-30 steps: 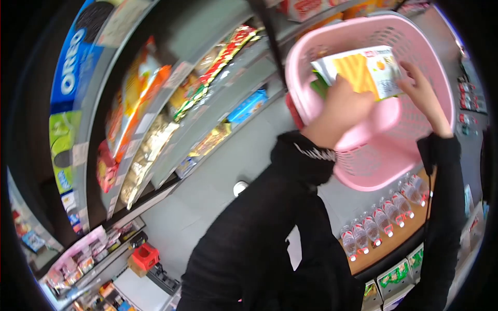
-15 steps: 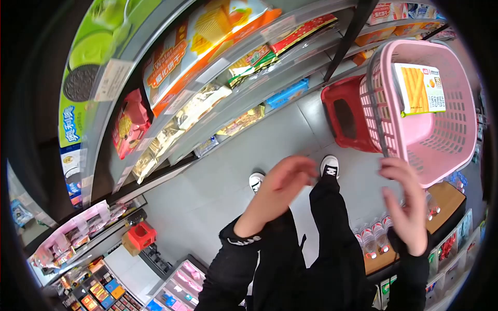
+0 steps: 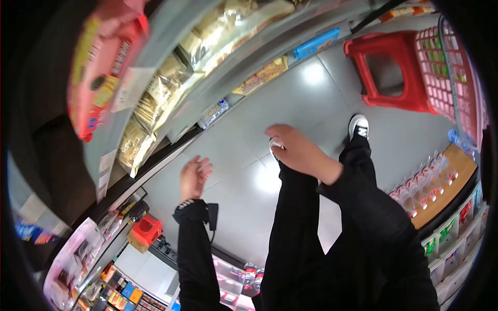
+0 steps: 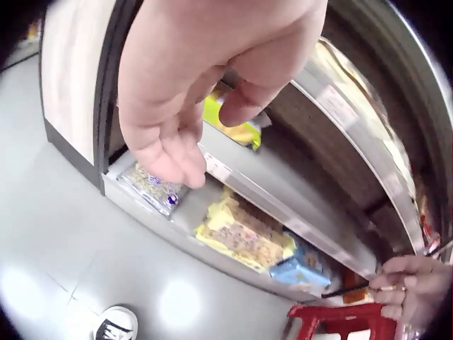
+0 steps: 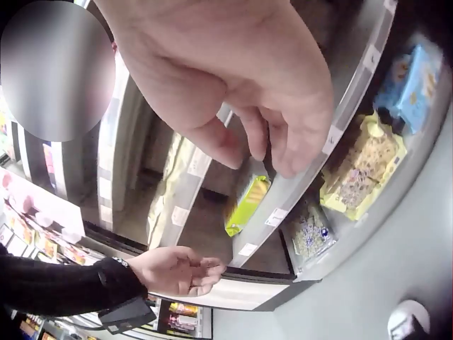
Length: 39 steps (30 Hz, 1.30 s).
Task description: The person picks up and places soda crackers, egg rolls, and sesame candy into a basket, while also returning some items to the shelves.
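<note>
My left hand [image 3: 195,179] hovers over the floor beside the shelf's lower end, fingers loosely bent, nothing in it. My right hand [image 3: 306,155], in front of my legs, is also relaxed and holds nothing. In the left wrist view, the left hand [image 4: 212,64] overlaps the low shelves, near a green pack [image 4: 230,124]. Below it lie a clear bag [image 4: 152,190] and a yellow snack pack [image 4: 241,234]. The right wrist view shows the right hand [image 5: 241,78] before the same shelves, its fingertips overlapping the area above the green pack [image 5: 248,205].
A pink basket [image 3: 464,88] is at the far right, beside a red stool [image 3: 384,67]. Gold-wrapped packs [image 3: 161,93] and a red snack bag [image 3: 101,72] are on the shelves at left. Water bottles [image 3: 425,181] stand on a wooden surface at right.
Both hands have left the white-and-yellow pack, which lay in the pink basket half a second ago. They have moved left toward the lower shelves; the view has turned, so the basket sits farther right.
</note>
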### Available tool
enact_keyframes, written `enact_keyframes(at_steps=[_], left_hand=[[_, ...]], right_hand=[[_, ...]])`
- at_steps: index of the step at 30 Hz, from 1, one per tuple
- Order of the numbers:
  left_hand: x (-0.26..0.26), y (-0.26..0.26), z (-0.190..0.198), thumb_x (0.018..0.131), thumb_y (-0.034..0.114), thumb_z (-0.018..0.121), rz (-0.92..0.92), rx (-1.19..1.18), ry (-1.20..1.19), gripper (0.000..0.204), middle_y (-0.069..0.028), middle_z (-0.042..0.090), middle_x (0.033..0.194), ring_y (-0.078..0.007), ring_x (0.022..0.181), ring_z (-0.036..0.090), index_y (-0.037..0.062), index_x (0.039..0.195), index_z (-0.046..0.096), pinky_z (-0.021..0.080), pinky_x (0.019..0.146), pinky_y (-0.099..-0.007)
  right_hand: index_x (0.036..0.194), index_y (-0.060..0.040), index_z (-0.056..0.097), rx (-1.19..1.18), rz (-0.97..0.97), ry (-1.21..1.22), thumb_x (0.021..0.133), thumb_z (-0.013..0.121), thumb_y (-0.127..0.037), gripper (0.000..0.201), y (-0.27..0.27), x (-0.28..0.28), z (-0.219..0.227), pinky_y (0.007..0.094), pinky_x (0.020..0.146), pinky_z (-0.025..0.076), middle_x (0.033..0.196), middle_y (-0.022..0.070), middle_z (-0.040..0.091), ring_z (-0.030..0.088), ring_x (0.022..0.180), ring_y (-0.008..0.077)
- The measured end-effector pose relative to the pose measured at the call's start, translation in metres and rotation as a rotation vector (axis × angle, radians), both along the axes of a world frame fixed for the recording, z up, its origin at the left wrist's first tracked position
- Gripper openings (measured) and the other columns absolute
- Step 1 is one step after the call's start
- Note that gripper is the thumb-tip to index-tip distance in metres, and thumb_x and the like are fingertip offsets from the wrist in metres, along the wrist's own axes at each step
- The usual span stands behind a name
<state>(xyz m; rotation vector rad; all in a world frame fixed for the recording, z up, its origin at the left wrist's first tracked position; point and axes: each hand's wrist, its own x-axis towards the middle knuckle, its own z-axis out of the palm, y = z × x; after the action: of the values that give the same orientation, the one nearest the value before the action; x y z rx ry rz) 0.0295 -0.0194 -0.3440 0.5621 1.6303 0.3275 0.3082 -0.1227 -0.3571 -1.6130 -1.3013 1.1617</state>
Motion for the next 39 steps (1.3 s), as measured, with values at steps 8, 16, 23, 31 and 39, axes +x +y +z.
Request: enact_keyframes(at_steps=[8, 16, 23, 31, 39], left_hand=[[-0.074, 0.105, -0.067, 0.082, 0.022, 0.041, 0.387, 0.197, -0.039, 0.039, -0.0097, 0.038, 0.12, -0.0239, 0.104, 0.04, 0.0047, 0.116, 0.033, 0.035, 0.087, -0.0383], [-0.075, 0.152, -0.114, 0.081, 0.044, 0.037, 0.243, 0.424, 0.071, 0.066, -0.0011, -0.002, 0.139, -0.0159, 0.127, 0.003, 0.0179, 0.132, 0.004, 0.002, 0.102, -0.0376], [-0.11, 0.183, -0.142, 0.085, 0.029, 0.031, -0.204, 0.488, 0.281, 0.055, -0.008, 0.013, 0.137, -0.0204, 0.125, 0.013, 0.0111, 0.131, 0.006, 0.006, 0.102, -0.035], [-0.156, 0.199, -0.151, 0.083, 0.026, 0.041, -1.018, 0.46, 0.748, 0.055, -0.0069, 0.02, 0.134, -0.021, 0.124, 0.016, 0.0103, 0.129, 0.015, 0.009, 0.102, -0.0386], [-0.055, 0.123, -0.082, 0.085, 0.025, 0.044, -0.077, 0.387, 0.04, 0.043, -0.0057, 0.037, 0.123, -0.016, 0.111, 0.033, 0.0076, 0.122, 0.031, 0.019, 0.095, -0.0367]], right_hand=[[0.099, 0.0017, 0.048, -0.115, -0.201, 0.217, 0.07, 0.052, -0.007, 0.031, 0.092, -0.088, -0.067, 0.0334, 0.072, 0.043, 0.097, 0.0183, 0.051, 0.054, 0.082, 0.0295], [0.105, 0.0044, 0.041, -0.062, -0.231, 0.055, 0.063, 0.052, -0.004, 0.043, 0.151, -0.125, -0.094, 0.0383, 0.076, 0.041, 0.093, 0.0197, 0.05, 0.049, 0.089, 0.0342], [0.103, -0.0008, 0.048, 0.062, -0.412, -0.083, 0.07, 0.052, -0.01, 0.035, 0.214, -0.132, -0.106, 0.0368, 0.074, 0.045, 0.1, 0.0145, 0.052, 0.051, 0.093, 0.0287], [0.098, -0.004, 0.054, -0.113, -0.11, -0.097, 0.067, 0.056, -0.014, 0.033, 0.217, -0.121, -0.101, 0.0353, 0.078, 0.042, 0.102, 0.0137, 0.052, 0.049, 0.098, 0.026], [0.085, -0.001, 0.055, 0.053, -0.33, -0.065, 0.064, 0.055, -0.009, 0.022, 0.171, -0.111, -0.087, 0.0378, 0.072, 0.043, 0.087, 0.017, 0.052, 0.05, 0.087, 0.031]])
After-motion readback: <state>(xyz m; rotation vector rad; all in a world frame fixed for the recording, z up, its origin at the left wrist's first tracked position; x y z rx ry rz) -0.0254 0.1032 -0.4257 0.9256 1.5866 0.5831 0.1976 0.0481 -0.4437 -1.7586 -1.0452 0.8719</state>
